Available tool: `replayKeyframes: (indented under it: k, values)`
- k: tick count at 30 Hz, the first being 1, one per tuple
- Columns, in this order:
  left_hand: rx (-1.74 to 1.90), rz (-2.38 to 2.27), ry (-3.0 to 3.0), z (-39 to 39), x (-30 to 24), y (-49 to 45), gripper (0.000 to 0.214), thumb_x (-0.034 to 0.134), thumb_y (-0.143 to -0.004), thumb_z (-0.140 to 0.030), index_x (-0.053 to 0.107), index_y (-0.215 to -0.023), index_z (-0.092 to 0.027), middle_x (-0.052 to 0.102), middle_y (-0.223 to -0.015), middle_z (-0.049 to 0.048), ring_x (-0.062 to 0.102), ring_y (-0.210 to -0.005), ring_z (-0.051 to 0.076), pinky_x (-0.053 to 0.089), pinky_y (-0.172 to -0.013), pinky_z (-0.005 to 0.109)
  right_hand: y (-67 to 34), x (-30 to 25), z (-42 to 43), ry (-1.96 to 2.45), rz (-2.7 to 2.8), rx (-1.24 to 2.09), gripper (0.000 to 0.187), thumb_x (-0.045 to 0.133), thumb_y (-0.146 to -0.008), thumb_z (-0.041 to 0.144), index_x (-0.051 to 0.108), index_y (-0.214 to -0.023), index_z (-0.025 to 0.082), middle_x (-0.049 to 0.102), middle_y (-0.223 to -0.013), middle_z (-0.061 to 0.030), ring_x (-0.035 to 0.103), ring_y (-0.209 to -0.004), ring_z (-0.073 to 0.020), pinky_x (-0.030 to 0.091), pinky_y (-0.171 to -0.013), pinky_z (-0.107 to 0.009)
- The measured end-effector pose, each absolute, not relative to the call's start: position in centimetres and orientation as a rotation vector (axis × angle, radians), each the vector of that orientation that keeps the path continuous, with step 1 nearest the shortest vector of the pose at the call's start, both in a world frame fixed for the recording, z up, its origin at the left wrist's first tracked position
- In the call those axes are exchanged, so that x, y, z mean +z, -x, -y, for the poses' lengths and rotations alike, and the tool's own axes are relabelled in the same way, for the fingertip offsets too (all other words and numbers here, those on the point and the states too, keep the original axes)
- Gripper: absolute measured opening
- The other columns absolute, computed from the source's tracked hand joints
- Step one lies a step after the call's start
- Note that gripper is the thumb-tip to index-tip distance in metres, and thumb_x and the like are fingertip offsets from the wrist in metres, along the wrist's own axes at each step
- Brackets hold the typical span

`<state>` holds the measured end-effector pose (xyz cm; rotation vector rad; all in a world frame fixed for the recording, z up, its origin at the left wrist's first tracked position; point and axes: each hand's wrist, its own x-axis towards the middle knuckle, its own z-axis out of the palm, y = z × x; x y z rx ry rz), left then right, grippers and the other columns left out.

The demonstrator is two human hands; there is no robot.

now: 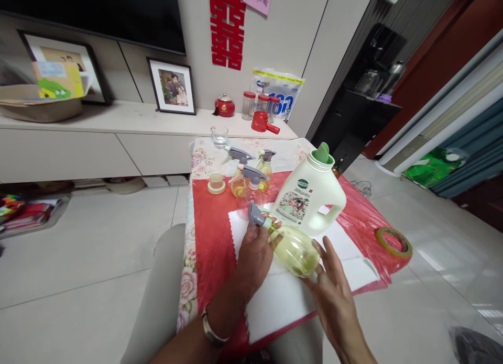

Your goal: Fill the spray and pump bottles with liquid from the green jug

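A yellow-green, see-through spray bottle [297, 251] lies tilted over the white sheet, its grey trigger head [256, 215] pointing up and left. My left hand [257, 249] is closed round its neck, just below the trigger head. At the rounded base, my right hand [332, 285] has thumb and fingertips against the bottle, some fingers stretched out. Just behind stands a large pale green detergent jug [310, 191], uncapped, with a green spout. More spray bottles with grey triggers, a pink one [253, 191] among them, stand behind my left hand. A pale cap [216, 184] sits left of them.
A red plastic sheet [212, 233] and white sheet [275, 306] cover the flowered tablecloth. A tape roll [393, 242] lies at the right edge. A glass cup [219, 136] stands at the back. The cabinet behind holds jars, a red scoop [260, 121] and picture frames.
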<state>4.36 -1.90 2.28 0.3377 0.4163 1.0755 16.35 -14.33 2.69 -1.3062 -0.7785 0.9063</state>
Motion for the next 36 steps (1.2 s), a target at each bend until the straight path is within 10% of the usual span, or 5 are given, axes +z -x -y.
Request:
replayKeyframes:
  k: [6, 18, 23, 29, 36]
  values:
    - [0.998, -0.384, -0.381, 2.9, 2.8, -4.4, 0.038, 0.084, -0.076, -0.039, 0.067, -0.107, -0.024, 0.068, -0.113, 0.0037, 0.062, -0.122, 0.026, 0.047, -0.11, 0.047, -17.1, 1.2, 14.5, 1.595, 1.131, 0.372, 0.094, 0.074, -0.087, 0.054, 0.021, -0.162, 0.03, 0.036, -0.147, -0.0104, 0.04, -0.137, -0.0261, 0.045, -0.112, -0.041]
    - [1.004, -0.357, -0.413, 2.4, 3.3, -3.9, 0.033, 0.082, -0.078, -0.036, 0.066, -0.105, -0.025, 0.069, -0.112, 0.0026, 0.061, -0.126, 0.026, 0.045, -0.111, 0.044, -16.1, 4.8, 14.6, 1.554, 0.883, 0.853, 0.114, 0.079, -0.08, 0.064, 0.011, -0.165, 0.03, 0.043, -0.141, -0.0113, 0.056, -0.113, -0.0195, 0.051, -0.095, -0.029]
    - [0.985, -0.292, -0.51, 2.7, 4.0, -3.8, 0.032, 0.08, -0.079, -0.036, 0.066, -0.105, -0.023, 0.069, -0.104, 0.003, 0.061, -0.125, 0.026, 0.042, -0.114, 0.045, -17.0, 3.4, 14.1, 1.276, 0.488, 1.564, 0.122, 0.047, -0.079, 0.098, 0.019, -0.162, 0.012, 0.056, -0.114, -0.0217, 0.049, -0.055, -0.012, 0.047, -0.052, -0.029]
    - [1.065, -0.398, -0.401, 2.4, 3.1, -4.5, 0.035, 0.081, -0.077, -0.038, 0.065, -0.106, -0.024, 0.067, -0.113, 0.0047, 0.062, -0.122, 0.026, 0.046, -0.108, 0.046, -16.5, 3.2, 14.4, 1.387, 0.873, 0.85, 0.116, 0.081, -0.081, 0.059, 0.006, -0.165, 0.034, 0.028, -0.153, -0.0119, 0.056, -0.116, -0.0208, 0.055, -0.091, -0.03]
    - [1.019, -0.335, -0.493, 2.8, 4.3, -3.5, 0.033, 0.082, -0.078, -0.037, 0.066, -0.103, -0.026, 0.067, -0.107, 0.0015, 0.062, -0.117, 0.023, 0.045, -0.107, 0.041, -17.9, 1.6, 14.4, 1.403, 0.665, 1.424, 0.119, 0.043, -0.082, 0.098, 0.036, -0.151, 0.001, 0.058, -0.086, -0.0144, 0.051, -0.056, -0.0152, 0.05, -0.056, -0.031]
